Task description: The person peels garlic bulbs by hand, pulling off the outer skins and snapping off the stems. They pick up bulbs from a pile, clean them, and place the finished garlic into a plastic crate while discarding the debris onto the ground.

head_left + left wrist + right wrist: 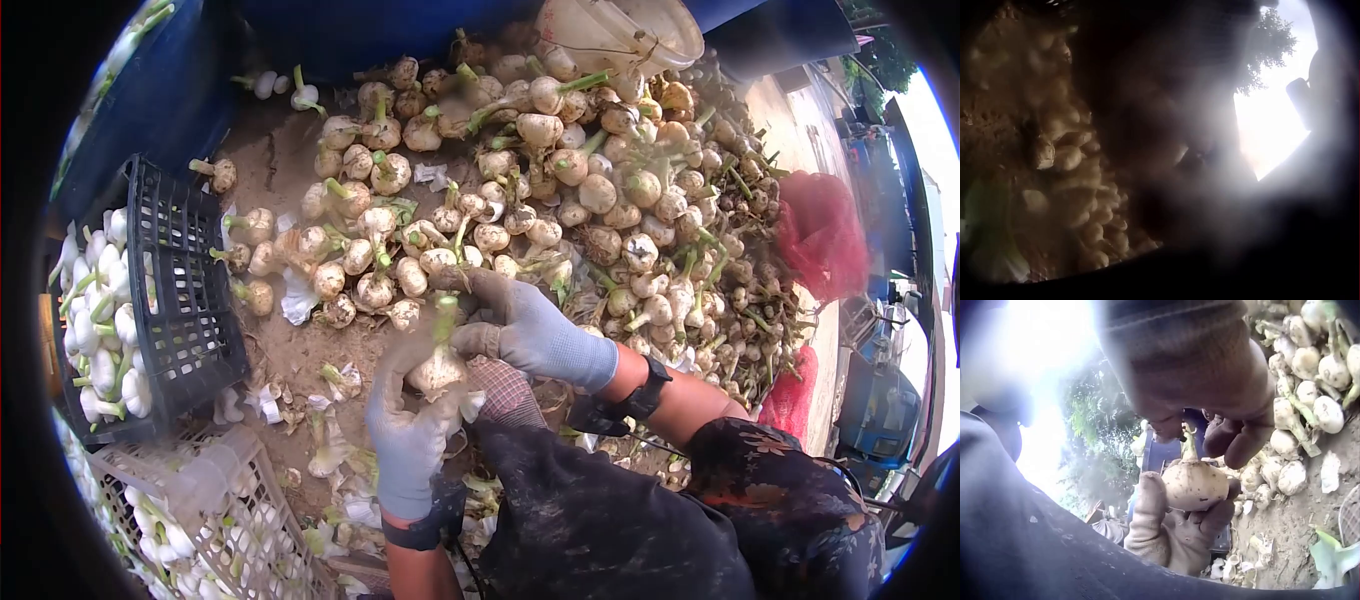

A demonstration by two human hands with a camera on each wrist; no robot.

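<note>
A garlic bulb [437,372] with dirt-specked outer skin and a short green stem stub sits upright in my gloved left hand [405,430]. In the right wrist view, thumb and fingers cup this bulb [1196,486] from below and at its sides. My gloved right hand [530,325] is close above it, its thumb and fingers apart on either side of the stem's top. The left wrist view is mostly dark and blurred, with the held bulb hidden there.
Unpeeled garlic [600,190] is heaped across the ground ahead and right. A black crate [185,270] and a pale crate [255,480] of white bulbs stand left. A plastic bucket [680,35] lies tipped at the back; red mesh [820,235] lies right. Skins litter the ground.
</note>
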